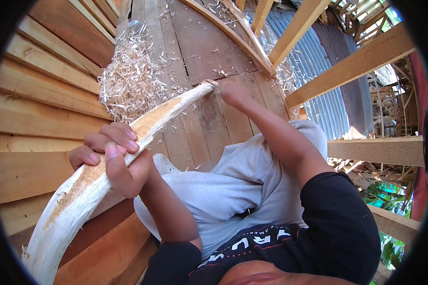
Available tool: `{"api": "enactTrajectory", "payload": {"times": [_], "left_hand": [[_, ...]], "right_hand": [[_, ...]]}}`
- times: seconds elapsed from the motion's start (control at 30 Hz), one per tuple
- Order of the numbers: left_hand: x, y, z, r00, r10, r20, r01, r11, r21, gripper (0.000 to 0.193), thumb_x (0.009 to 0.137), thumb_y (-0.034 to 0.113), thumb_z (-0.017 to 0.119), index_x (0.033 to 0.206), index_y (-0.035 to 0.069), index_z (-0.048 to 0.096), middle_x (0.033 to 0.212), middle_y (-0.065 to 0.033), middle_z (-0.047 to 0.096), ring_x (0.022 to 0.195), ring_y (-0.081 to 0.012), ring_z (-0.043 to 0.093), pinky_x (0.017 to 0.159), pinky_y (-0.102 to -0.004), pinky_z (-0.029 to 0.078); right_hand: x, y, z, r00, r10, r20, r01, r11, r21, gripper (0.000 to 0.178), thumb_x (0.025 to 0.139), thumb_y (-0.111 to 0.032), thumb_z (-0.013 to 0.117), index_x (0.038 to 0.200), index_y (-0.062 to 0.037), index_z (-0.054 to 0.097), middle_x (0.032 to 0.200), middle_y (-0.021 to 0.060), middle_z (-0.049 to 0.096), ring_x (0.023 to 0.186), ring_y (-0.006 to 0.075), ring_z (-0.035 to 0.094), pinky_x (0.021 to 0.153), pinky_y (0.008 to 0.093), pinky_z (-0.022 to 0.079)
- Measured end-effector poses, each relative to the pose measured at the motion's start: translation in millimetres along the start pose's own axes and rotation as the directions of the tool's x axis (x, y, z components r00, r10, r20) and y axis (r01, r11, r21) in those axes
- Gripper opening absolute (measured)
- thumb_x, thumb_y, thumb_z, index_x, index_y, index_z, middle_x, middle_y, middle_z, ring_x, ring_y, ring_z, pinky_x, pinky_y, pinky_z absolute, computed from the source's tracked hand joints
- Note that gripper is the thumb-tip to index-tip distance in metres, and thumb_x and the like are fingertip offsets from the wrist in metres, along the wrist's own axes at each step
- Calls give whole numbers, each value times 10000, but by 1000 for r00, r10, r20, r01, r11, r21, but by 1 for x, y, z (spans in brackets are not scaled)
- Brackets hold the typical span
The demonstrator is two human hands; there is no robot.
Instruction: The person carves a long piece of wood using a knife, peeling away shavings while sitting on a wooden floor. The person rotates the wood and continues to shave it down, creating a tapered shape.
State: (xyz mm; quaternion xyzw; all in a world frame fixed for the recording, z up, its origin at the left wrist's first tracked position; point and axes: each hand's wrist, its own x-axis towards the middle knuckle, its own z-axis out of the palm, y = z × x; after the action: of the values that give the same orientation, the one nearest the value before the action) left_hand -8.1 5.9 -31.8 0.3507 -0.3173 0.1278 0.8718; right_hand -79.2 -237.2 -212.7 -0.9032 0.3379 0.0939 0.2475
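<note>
A long, curved piece of pale, barkless wood point(164, 113) slants from the lower left up to the middle of the view. Its surface is whitish, with tan, freshly shaved patches along the top. My left hand point(121, 156) is closed around its thicker part, thumb and fingers on opposite sides. At the thin far end my right hand point(235, 94) is a fist, slightly blurred. A small brownish piece point(211, 82) shows between that fist and the wood's tip; whether it is a tool's edge I cannot tell. What the fist holds is hidden.
A heap of curled wood shavings point(131, 78) lies against the plank wall point(52, 88) on the left. Long wooden strips point(230, 32) rest on the board floor point(199, 135) ahead. A timber railing point(352, 64) stands on the right, with corrugated metal sheets point(297, 59) beyond it.
</note>
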Motion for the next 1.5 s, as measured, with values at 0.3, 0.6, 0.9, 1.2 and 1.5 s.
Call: {"api": "enactTrajectory", "payload": {"times": [0.3,0.6,0.9,1.2,1.5], "left_hand": [[4,1,-3,1000,20,-20,-19,999,35,262,728,-13,485,922,115,362,621,-48,391,450,-149,423,499,-275,408],[7,-5,2,992,60,-109,-44,988,146,253,700,6,452,907,111,351,592,-41,364,441,-145,399,482,-281,417],[5,-7,-2,992,69,-104,-55,989,137,240,712,0,454,902,106,355,568,-37,358,445,-139,405,480,-278,421],[4,-8,6,983,85,-165,-57,984,168,220,716,4,456,892,105,370,577,-29,357,433,-133,384,469,-277,410],[4,-6,3,987,82,-140,-58,984,167,220,727,2,459,906,101,378,575,-27,358,435,-129,385,474,-271,408]], "right_hand": [[-37,-77,-34,998,-59,1,58,988,140,403,902,-269,386,992,-2,674,1076,226,651,990,379,632,867,471,489],[-41,-60,-18,985,-146,-90,153,985,84,446,918,-302,338,943,7,659,982,236,657,923,419,627,860,498,476],[-24,-33,-6,994,-50,-93,66,980,186,434,908,-298,337,938,3,650,1008,256,642,920,438,617,832,514,479],[-12,-25,-2,993,-2,-115,31,970,243,434,898,-283,386,875,53,659,951,269,649,904,441,621,848,526,469],[-10,-20,1,989,-11,-147,43,975,216,378,903,-244,393,880,11,671,930,250,658,868,425,634,783,517,497]]}}
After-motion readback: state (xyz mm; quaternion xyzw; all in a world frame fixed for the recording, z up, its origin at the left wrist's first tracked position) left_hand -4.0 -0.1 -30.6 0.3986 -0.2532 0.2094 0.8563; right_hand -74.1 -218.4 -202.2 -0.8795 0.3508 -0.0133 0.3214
